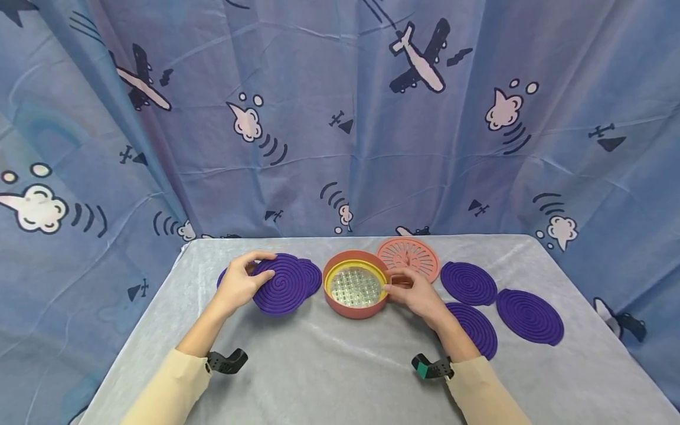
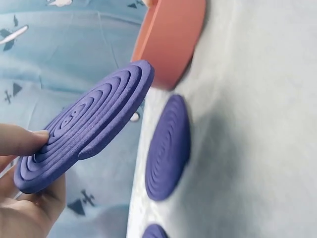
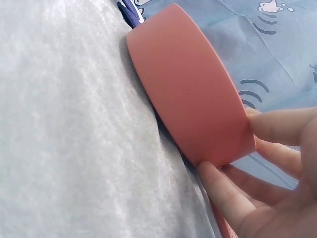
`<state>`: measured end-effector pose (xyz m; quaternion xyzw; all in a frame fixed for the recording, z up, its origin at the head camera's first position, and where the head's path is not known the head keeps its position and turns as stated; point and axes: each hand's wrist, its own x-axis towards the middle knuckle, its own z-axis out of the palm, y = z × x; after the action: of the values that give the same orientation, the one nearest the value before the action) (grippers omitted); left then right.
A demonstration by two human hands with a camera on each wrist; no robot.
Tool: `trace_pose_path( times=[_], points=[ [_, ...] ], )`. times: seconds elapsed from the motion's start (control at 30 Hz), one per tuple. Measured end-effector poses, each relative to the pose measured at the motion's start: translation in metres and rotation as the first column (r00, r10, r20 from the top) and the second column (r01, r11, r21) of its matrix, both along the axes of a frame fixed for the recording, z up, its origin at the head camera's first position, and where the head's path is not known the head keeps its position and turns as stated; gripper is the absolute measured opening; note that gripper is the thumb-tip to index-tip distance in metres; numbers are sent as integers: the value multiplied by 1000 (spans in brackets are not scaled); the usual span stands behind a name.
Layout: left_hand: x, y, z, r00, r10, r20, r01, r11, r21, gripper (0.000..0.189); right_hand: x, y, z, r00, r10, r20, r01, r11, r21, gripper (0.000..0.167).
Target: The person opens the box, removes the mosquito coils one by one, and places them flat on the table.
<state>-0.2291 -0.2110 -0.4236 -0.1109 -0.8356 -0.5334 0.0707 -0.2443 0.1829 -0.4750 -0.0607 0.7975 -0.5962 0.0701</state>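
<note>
My left hand (image 1: pixel 240 283) pinches a purple mosquito coil (image 1: pixel 281 286) at its edge, thumb on the upper face. The coil is tilted and raised above the table, as the left wrist view shows. Partly hidden behind it, another coil (image 2: pixel 168 148) lies flat, with a bit of a further coil (image 2: pixel 155 231) nearby. A round orange coil holder (image 3: pixel 185 82) rests on the table at the centre, with a yellow ring (image 1: pixel 383 276) and a metal mesh (image 1: pixel 355 288) inside. My right hand (image 1: pixel 417 295) grips its right side, fingertips at the rim and low on the wall.
An orange slotted lid (image 1: pixel 390 251) lies behind the holder, near the table's far edge. To the right are three more purple coils, one (image 1: pixel 468 283) behind, another (image 1: pixel 530 316) farther right, a third (image 1: pixel 475 330) partly under my right forearm. A patterned curtain (image 1: pixel 340 118) hangs behind the table.
</note>
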Motion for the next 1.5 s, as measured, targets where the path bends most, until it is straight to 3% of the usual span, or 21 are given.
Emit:
trace_pose_path(
  times=[0.23, 0.53, 0.7, 1.0, 1.23, 1.5],
  points=[
    [10, -22, -10, 1000, 13, 24, -13, 1000, 27, 34, -2, 0, 0, 1000, 2, -7, -2, 1000, 16, 43],
    [21, -39, -33, 990, 106, 95, -100, 993, -70, 33, -1, 0, -1, 1000, 1, 0, -1, 1000, 26, 43],
    [29, -44, -42, 981, 121, 152, -119, 993, -24, 35, -2, 0, -1, 1000, 7, -1, -7, 1000, 21, 43],
    [35, -49, -58, 961, 81, 264, -109, 990, 90, 39, -2, 1, -1, 1000, 9, 4, -9, 1000, 16, 43],
    [32, -49, -66, 981, 95, 172, -81, 993, -87, 36, -1, 1, -1, 1000, 1, 7, -1, 1000, 17, 43],
    [33, -51, -57, 989, 108, 100, -71, 944, -322, 38, -1, 1, -3, 1000, 10, -2, -10, 1000, 6, 42]
  ],
)
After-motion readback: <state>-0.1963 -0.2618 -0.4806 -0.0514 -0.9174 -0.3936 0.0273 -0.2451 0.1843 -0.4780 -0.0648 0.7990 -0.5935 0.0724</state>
